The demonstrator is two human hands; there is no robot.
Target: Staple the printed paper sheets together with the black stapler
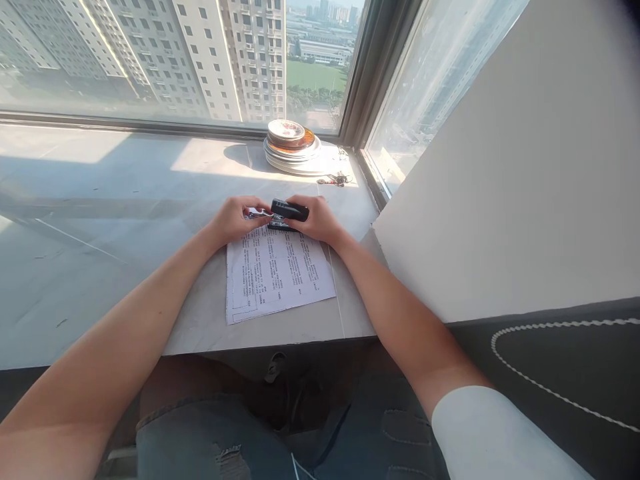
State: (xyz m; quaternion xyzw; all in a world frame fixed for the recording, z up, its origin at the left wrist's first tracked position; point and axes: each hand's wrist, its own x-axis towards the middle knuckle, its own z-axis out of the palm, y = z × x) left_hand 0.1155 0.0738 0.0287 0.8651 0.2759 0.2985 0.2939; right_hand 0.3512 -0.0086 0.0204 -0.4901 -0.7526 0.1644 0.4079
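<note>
A black stapler (pixel 289 209) sits at the top edge of a printed sheet of paper (pixel 280 277), its upper arm tilted up from the dark base. My right hand (pixel 314 217) is closed around the stapler's right side, with fingers on the upper arm and near the base. At its left end, the fingers of my left hand (pixel 241 217) are pinched together by a small shiny, pale piece. What that piece is, I cannot make out. The paper lies flat on the pale stone sill, covered in lines of print.
A stack of plates (pixel 293 157) stands by the window corner, and a small beaded string (pixel 334 180) lies in front of it. A white wall (pixel 510 187) rises at the right. The front edge of the sill (pixel 200 340) runs above my knees. A beaded cord (pixel 530 387) hangs lower right.
</note>
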